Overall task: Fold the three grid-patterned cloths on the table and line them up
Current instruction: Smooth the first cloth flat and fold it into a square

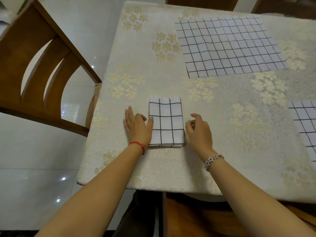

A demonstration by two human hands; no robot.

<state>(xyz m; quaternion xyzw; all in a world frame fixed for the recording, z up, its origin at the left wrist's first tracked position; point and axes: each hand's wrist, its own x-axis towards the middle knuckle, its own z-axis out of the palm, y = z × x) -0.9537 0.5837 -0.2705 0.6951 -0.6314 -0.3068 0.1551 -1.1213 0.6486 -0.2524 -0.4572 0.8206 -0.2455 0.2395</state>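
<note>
The scene is softly and evenly lit, and only faint shadows are cast. Small bright glints are reflected in the glossy floor. Straight lines are bowed by wide-angle distortion, and the bench is blurred at its far edge.

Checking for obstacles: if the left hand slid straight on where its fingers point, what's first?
The way looks free as far as visible: the left hand points along floral tablecloth, beside the folded cloth.

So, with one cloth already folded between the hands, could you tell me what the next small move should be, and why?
Probably reach the right hand toward the flat cloth at the right edge. The folded cloth looks finished, the right hand holds nothing, the left hand lies flat beside it, and a second spread cloth waits farther back.
</note>
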